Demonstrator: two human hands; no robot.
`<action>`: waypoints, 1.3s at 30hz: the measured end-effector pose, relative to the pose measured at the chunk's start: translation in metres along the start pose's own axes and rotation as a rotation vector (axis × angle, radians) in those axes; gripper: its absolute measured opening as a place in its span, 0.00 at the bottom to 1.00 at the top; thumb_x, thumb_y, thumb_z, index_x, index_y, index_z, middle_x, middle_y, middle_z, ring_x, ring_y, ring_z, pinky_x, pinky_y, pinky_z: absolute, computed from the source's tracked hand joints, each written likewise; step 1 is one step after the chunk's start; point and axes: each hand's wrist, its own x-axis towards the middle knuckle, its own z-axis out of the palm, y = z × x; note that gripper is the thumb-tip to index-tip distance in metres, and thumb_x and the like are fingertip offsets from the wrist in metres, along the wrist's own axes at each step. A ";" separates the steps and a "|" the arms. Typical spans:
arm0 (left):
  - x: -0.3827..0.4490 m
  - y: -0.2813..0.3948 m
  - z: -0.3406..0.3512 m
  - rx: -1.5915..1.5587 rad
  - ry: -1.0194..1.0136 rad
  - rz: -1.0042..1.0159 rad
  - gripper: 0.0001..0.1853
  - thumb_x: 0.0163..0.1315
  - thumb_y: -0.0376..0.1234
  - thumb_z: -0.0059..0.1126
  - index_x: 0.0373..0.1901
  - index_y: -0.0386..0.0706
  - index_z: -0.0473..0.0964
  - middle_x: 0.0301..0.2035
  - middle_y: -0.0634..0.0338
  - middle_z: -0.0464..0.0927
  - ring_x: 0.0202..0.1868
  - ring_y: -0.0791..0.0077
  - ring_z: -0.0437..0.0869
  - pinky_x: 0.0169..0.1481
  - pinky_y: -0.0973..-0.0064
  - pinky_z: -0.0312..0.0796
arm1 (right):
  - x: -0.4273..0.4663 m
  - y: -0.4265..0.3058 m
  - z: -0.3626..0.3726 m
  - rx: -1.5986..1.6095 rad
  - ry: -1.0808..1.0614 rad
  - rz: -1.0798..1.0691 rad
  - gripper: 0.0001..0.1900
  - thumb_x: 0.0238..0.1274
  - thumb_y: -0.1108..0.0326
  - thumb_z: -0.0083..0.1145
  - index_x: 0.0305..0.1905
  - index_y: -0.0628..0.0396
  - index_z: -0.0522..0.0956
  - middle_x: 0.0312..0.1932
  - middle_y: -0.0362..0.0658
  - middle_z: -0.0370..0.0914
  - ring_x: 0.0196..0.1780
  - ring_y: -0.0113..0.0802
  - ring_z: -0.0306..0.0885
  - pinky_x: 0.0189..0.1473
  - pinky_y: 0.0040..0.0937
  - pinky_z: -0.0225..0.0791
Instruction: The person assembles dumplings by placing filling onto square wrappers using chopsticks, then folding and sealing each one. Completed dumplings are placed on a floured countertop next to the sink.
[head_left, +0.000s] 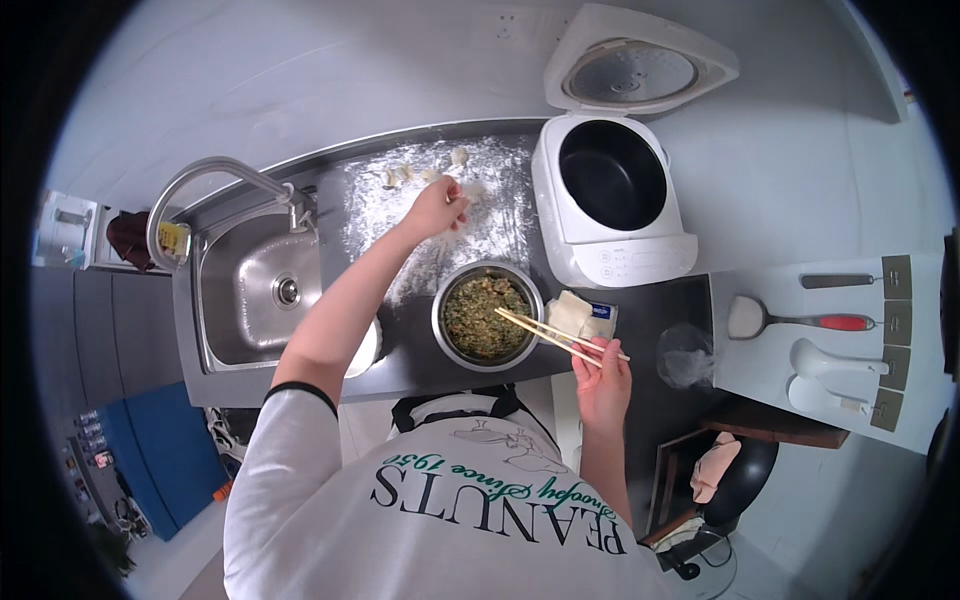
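Observation:
My right hand grips a pair of wooden chopsticks. Their tips reach into a metal bowl of chopped green filling. My left hand is over the floured patch of the dark counter, fingers curled beside a pale dumpling-like piece; whether it holds that piece I cannot tell. Several small dumplings lie in the flour beyond my fingers, one of them farther back. Right of the bowl, pale square wrappers rest on an opened packet.
A white rice cooker stands at the right, lid raised. At the left are a steel sink and a curved faucet. A white dish is partly under my left arm. Utensils, including a spatula, hang at the far right.

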 end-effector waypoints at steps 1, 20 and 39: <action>0.018 -0.001 0.007 -0.118 0.022 -0.051 0.10 0.69 0.32 0.56 0.41 0.35 0.68 0.33 0.55 0.77 0.30 0.72 0.85 0.29 0.75 0.78 | 0.000 -0.001 -0.003 -0.012 0.042 0.007 0.18 0.74 0.55 0.50 0.45 0.62 0.76 0.40 0.49 0.82 0.44 0.37 0.84 0.45 0.30 0.80; 0.117 0.001 0.024 0.871 0.282 0.147 0.14 0.64 0.34 0.54 0.49 0.40 0.76 0.42 0.45 0.79 0.45 0.47 0.83 0.49 0.56 0.77 | 0.016 -0.015 -0.040 0.017 0.067 -0.003 0.18 0.76 0.57 0.47 0.46 0.65 0.76 0.41 0.52 0.82 0.44 0.41 0.85 0.45 0.31 0.82; -0.058 0.054 0.104 0.237 0.231 0.361 0.10 0.63 0.31 0.60 0.42 0.36 0.77 0.35 0.54 0.78 0.31 0.69 0.82 0.37 0.73 0.75 | -0.008 -0.053 -0.099 0.213 0.194 -0.294 0.18 0.72 0.57 0.53 0.46 0.65 0.76 0.42 0.51 0.82 0.45 0.39 0.85 0.47 0.28 0.82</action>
